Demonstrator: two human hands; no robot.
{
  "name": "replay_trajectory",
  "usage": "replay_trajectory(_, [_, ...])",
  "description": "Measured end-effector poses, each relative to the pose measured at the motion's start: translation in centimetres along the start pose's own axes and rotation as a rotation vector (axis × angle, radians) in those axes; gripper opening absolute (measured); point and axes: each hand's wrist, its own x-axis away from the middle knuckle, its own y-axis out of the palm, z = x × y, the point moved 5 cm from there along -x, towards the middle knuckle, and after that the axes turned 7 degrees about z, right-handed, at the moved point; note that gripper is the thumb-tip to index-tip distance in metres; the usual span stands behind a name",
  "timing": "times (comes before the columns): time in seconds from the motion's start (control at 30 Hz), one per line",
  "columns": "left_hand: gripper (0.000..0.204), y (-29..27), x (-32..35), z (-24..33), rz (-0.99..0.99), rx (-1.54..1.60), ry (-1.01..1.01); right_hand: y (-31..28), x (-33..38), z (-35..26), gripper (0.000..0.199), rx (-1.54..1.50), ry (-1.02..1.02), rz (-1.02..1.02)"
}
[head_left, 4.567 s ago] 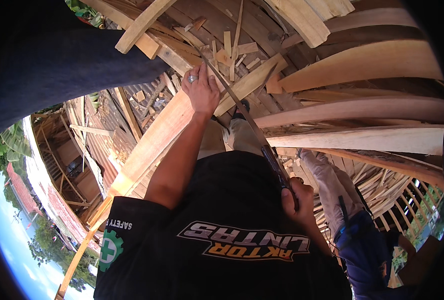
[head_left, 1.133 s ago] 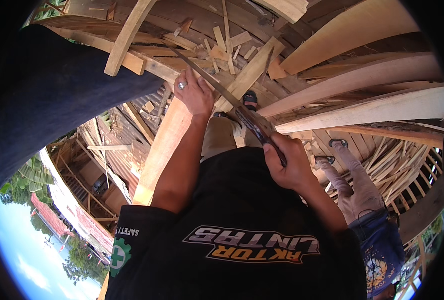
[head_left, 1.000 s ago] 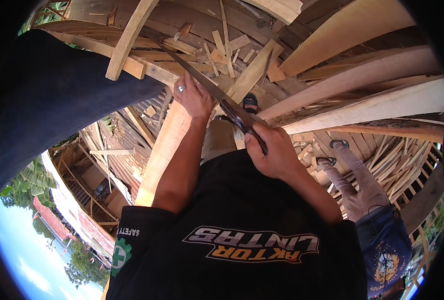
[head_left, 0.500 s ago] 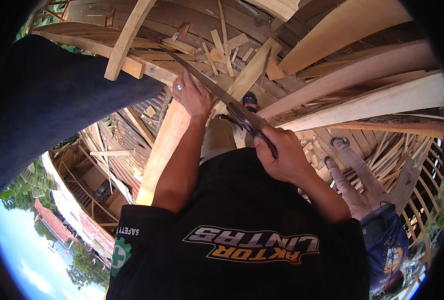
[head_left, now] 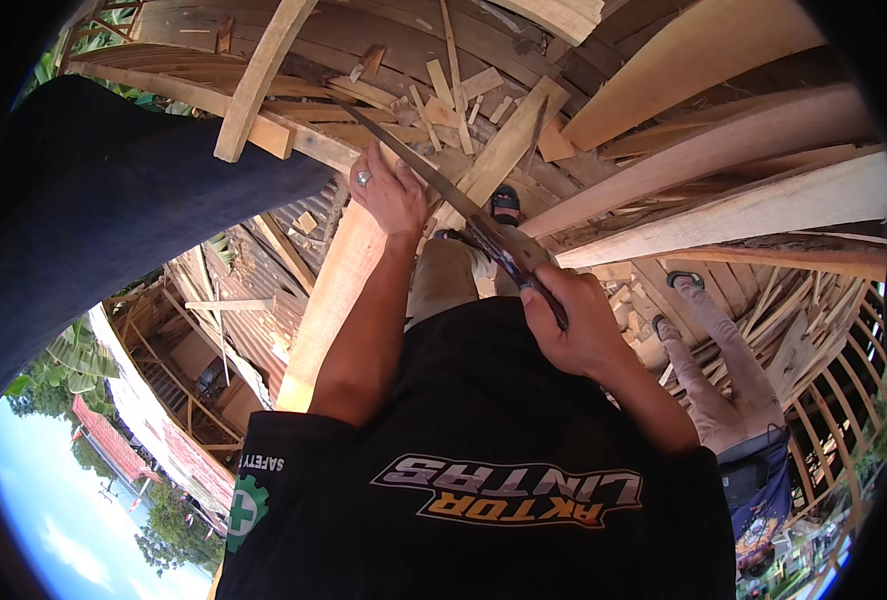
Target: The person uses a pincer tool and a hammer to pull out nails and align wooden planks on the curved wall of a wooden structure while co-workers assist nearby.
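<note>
Drawn back slightly, right hand clamps likely stiff saw by its handle, best hold; left hand on plank, clasp unclear.

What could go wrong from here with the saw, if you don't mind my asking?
The saw, held in the right hand, has its blade close beside the bare left hand, so a slip might cut it. The board under the left hand could shift if that hand eases off. Loose offcuts scattered nearby might make someone stumble.
</note>
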Motion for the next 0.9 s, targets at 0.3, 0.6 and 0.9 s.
replay_trajectory(0.3, [0.049, -0.2, 0.1, 0.2, -0.010, 0.005, 0.013, -0.1, -0.2, 0.8, 0.016, -0.013, 0.003, 0.041])
replay_trajectory(0.6, [0.050, -0.3, -0.1, 0.7, -0.008, -0.004, 0.001, -5.1, 7.2, 0.0, 0.015, 0.033, 0.088, -0.102])
replay_trajectory(0.9, [0.051, -0.3, -0.4, 0.3, -0.002, 0.025, 0.004, 0.8, -1.2, 1.1, 0.017, 0.015, -0.052, 0.020])
